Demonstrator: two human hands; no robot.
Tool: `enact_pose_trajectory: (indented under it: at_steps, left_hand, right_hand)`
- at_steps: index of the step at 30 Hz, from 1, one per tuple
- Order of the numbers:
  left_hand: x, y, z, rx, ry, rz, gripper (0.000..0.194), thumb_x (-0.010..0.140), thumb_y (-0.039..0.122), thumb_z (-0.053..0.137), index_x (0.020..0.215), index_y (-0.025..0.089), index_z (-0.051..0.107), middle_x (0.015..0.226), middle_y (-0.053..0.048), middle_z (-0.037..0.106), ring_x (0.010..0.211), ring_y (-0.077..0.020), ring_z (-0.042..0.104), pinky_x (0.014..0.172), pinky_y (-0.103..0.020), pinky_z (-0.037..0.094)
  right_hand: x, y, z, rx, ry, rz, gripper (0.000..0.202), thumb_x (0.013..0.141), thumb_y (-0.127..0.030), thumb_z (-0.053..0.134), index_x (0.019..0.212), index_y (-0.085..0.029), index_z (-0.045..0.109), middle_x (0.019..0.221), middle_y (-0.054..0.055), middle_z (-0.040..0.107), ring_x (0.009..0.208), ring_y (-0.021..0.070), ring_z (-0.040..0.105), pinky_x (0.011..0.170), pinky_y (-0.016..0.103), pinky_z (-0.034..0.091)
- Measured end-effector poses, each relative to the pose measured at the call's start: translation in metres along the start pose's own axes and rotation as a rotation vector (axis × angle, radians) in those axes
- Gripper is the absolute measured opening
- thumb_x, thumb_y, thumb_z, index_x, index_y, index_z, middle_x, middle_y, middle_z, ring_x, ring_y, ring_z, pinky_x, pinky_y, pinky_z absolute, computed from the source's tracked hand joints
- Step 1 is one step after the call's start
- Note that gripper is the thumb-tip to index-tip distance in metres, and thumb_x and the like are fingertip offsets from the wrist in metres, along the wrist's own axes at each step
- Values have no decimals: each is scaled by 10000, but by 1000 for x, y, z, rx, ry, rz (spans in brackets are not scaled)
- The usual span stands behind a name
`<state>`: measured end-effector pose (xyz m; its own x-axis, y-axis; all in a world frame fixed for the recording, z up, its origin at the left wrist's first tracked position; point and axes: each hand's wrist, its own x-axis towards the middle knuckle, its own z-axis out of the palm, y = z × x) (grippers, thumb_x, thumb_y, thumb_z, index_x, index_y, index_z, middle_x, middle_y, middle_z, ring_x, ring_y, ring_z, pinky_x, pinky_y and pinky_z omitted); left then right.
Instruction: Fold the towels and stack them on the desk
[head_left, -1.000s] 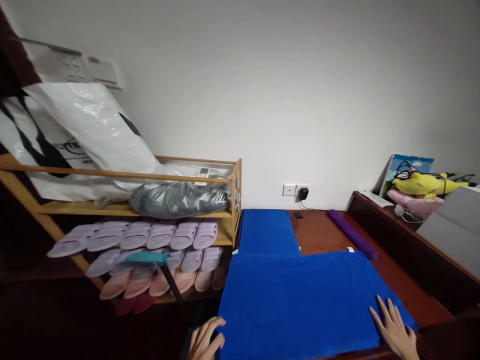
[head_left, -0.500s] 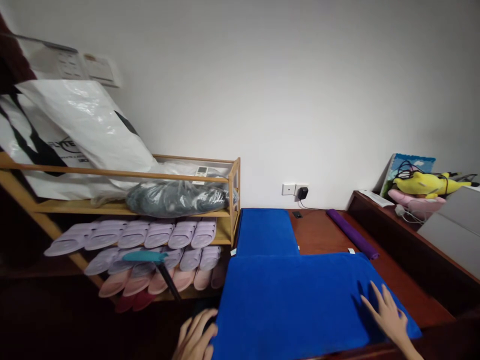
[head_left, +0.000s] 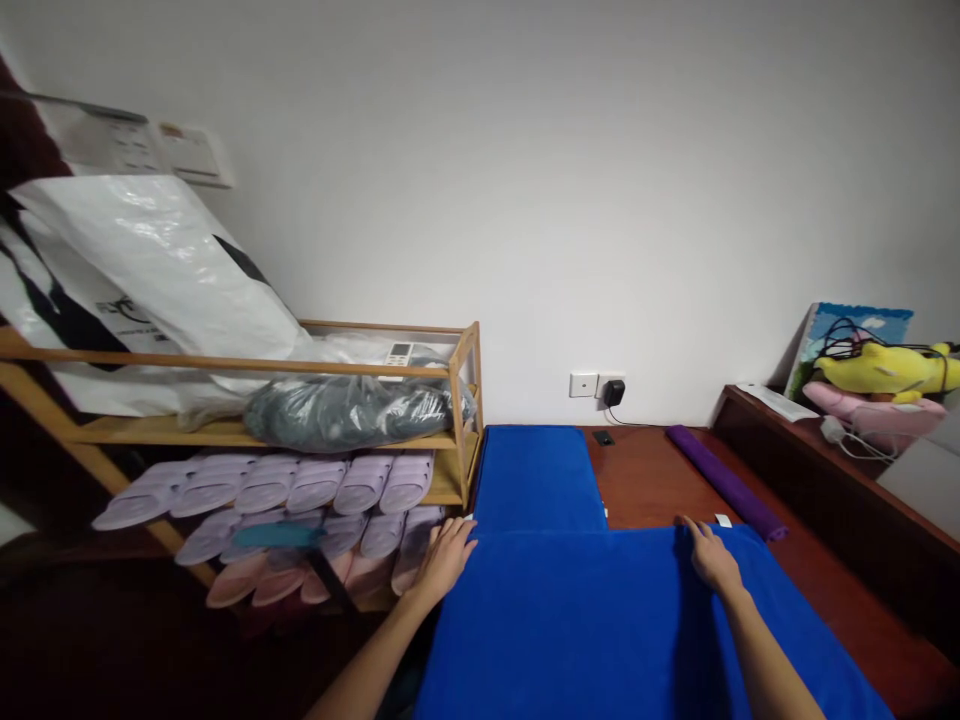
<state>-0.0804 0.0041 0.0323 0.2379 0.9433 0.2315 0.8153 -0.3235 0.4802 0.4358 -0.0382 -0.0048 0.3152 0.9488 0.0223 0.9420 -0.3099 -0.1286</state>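
Observation:
A large blue cloth lies flat over the near part of the reddish-brown desk, and a smaller folded blue cloth sits beyond it against the wall. My left hand rests at the left edge of the large cloth, near its far corner, fingers extended. On the right, my right hand touches the far edge of the large cloth beside a small white tag, its fingers partly spread. Neither hand appears to grip anything, though the fingertips are slightly blurred. A rolled purple cloth lies at the right.
A wooden rack with plastic-wrapped items and rows of slippers stands at the left. A black plug with a cable is in the wall socket. On the raised right ledge are a yellow plush toy and cables.
Both hands have moved forward, away from me, to the far part of the large blue cloth. The view has shifted slightly.

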Motion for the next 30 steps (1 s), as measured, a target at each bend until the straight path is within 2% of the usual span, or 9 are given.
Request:
enact_pose_trajectory:
  at_steps: [5, 7, 12, 16, 18, 20, 23, 27, 30]
  left_hand:
    - [10, -6, 1, -168, -22, -74, 134, 775, 309, 499, 797, 229, 604, 792, -12, 625, 816, -201, 556, 785, -333, 408]
    - [15, -9, -3, -256, -40, -78, 190, 770, 381, 504, 731, 219, 594, 759, -7, 626, 783, -192, 566, 752, -306, 429]
    - [27, -20, -14, -397, -71, -82, 342, 776, 501, 451, 730, 198, 602, 745, -2, 657, 763, -187, 596, 705, -277, 457]
    - [35, -17, -11, -357, 4, -141, 321, 774, 474, 460, 700, 199, 608, 696, -8, 646, 744, -201, 609, 703, -299, 468]
    - [31, -5, -5, -298, 87, -196, 295, 809, 408, 429, 802, 197, 635, 799, -43, 664, 847, -233, 609, 776, -353, 459]
    - [19, 15, 6, -216, 161, -200, 331, 851, 324, 378, 1051, 201, 611, 1082, -92, 638, 1078, -263, 537, 905, -424, 398]
    - [-8, 45, 27, 47, 124, 54, 460, 897, 286, 360, 1354, 251, 396, 1421, -78, 422, 1307, -242, 349, 1032, -451, 300]
    - [-34, 56, 52, 300, 81, 130, 591, 912, 421, 367, 1448, 278, 162, 1499, -72, 288, 1360, -258, 267, 1064, -499, 271]
    - [-36, 53, 55, 348, 64, 111, 608, 909, 459, 362, 1448, 294, 132, 1497, -67, 287, 1357, -263, 274, 1059, -521, 281]
  right_hand:
    - [13, 4, -5, -76, -35, 41, 468, 836, -109, 262, 1241, -142, 493, 1180, 187, 533, 1054, 246, 561, 838, 367, 425]
    - [18, 8, -11, -81, -53, 37, 420, 844, -141, 296, 1199, -159, 518, 1147, 167, 556, 1038, 241, 575, 822, 350, 426]
    - [25, 14, -24, -68, -66, 84, 375, 893, -259, 244, 1152, -178, 503, 960, 139, 650, 861, 244, 647, 717, 354, 450]
    - [22, -2, -22, -71, -27, 127, 395, 904, -259, 196, 1177, -175, 469, 911, 134, 671, 799, 234, 662, 685, 345, 455]
    - [16, -17, -18, -73, 12, 109, 412, 895, -243, 213, 1231, -154, 434, 1036, 159, 649, 897, 239, 647, 732, 345, 456]
    - [8, -32, -10, -74, 58, 73, 463, 903, -278, 198, 1302, -123, 377, 1190, 184, 580, 1045, 252, 588, 825, 361, 438]
    - [-7, -39, 6, -72, 134, -8, 568, 911, -450, 168, 1383, -162, 298, 1370, 151, 449, 1249, 253, 429, 971, 397, 361]
    - [-17, -3, 30, -53, 139, 88, 649, 864, -588, 168, 1429, -274, 230, 1513, 89, 244, 1393, 260, 177, 1044, 515, 252]
    - [-15, 31, 35, 40, 47, 185, 671, 845, -622, 138, 1434, -307, 205, 1526, 70, 219, 1405, 238, 139, 1046, 532, 240]
